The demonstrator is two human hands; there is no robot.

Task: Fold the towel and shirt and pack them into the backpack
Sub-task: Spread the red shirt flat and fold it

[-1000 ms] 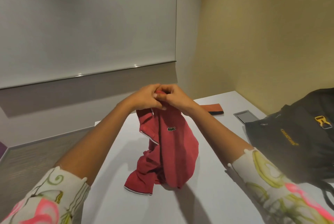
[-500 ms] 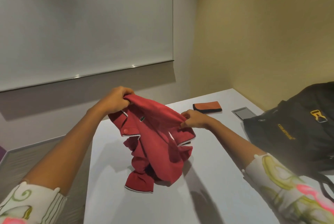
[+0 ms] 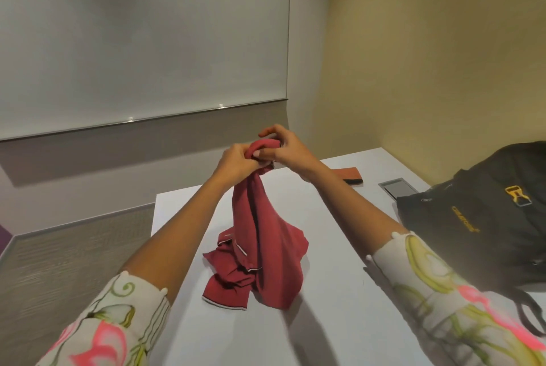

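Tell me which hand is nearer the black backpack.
Right. The right hand grips the top of the red shirt, on the side facing the backpack; the left hand grips it too, just beyond, farther away.

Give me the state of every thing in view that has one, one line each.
red shirt: unfolded, held up by its top, lower part crumpled on the table.
left hand: grips the shirt's top.
right hand: pinches the shirt's top.
backpack: lies on the table; open or zipped cannot be told.
orange flat item: lies flat, partly hidden by the right forearm.
table hatch: closed.
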